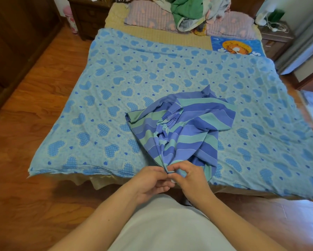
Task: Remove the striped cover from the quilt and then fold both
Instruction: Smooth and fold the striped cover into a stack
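- Striped cover (186, 124) lies off the quilt (116, 84), bunched in a loose heap on the near-centre of it; the quilt, with its blue heart print, is spread flat over the bed (157, 36). Judged: removal is done, folding of both is not yet begun.
- Your left hand (150, 182) and right hand (188, 176) meet at the near edge of the bed, thumb and fingertips of each pinching the same small fold of the cover's edge. The two pinches touch each other.
- Risk: both hands hold one point, so if you lift now the cover hangs as a twisted rope, not a flat sheet. Cause: no second corner is found.
- Risk: the gathered seam in the middle of the heap may hide a layer turned inside out; a fold made over it would come out lumpy.
- Risk: dragging the cover toward you could pull the quilt's near edge off the bed, since the heap rests on it.
- Risk: a thin fingertip pinch can slip once the cloth's weight comes on.
- Clothes pile (188, 13) sits at the far end, well apart.
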A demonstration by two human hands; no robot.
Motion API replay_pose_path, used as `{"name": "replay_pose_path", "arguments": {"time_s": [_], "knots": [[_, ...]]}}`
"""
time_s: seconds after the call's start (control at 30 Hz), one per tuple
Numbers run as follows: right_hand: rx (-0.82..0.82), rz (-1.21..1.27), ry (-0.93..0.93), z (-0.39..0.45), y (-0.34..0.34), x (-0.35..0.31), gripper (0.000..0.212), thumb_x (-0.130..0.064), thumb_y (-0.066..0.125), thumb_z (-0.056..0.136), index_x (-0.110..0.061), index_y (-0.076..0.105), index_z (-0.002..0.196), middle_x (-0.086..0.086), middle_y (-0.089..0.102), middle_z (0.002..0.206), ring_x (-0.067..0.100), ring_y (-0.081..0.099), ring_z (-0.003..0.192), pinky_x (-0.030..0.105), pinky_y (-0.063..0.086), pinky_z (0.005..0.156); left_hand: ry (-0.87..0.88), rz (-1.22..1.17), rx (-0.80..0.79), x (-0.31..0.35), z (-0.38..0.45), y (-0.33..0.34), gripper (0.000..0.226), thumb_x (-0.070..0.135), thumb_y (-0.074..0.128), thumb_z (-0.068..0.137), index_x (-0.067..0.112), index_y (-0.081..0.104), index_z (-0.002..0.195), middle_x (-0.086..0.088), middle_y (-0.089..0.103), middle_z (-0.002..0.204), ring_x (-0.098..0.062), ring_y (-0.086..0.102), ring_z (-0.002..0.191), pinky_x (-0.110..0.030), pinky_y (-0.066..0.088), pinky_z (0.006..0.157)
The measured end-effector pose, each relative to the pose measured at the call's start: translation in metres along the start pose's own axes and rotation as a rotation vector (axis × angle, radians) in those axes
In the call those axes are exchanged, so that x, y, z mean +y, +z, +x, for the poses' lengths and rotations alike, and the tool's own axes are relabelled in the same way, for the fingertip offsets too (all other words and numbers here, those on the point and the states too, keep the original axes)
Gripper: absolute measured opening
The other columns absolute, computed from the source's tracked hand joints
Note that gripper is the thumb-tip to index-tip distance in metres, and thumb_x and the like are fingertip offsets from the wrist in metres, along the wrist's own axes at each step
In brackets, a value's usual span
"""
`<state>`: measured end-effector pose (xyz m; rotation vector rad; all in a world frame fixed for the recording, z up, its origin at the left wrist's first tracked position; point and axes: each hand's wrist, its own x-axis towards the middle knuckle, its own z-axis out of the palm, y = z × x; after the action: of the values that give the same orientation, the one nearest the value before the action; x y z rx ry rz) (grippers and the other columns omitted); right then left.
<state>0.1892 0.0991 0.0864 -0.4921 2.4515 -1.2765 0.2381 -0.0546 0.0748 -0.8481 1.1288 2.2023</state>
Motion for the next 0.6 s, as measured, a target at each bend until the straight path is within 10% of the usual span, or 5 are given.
{"name": "replay_pose_path", "arguments": {"time_s": [0.43,0.6], "knots": [[-0.103,-0.173,-0.227,0.002,-0.006,0.014,0.025,-0.016,0.077,0.080,-0.023,0.060,0.097,-0.015,0.057,0.099,0.008,0.060,0.094,0.022,0.049,0.082,-0.084,-0.120,-0.020,0.010,0.003,0.002,0.023,0.008,0.051,0.095,0.003,0.073,0.089,-0.012,0.067,0.078,-0.015,0.057,0.062,-0.027,0.047,0.066],[0.088,-0.078,-0.199,0.010,-0.025,0.009,0.018,-0.007,0.070,0.078,-0.022,0.063,0.086,-0.013,0.063,0.089,0.009,0.061,0.085,0.019,0.048,0.075,0.010,0.008,-0.090,0.020,0.007,0.019,0.014,0.012,0.059,0.089,0.013,0.072,0.096,0.001,0.060,0.083,-0.011,0.050,0.069,-0.028,0.044,0.074]]}}
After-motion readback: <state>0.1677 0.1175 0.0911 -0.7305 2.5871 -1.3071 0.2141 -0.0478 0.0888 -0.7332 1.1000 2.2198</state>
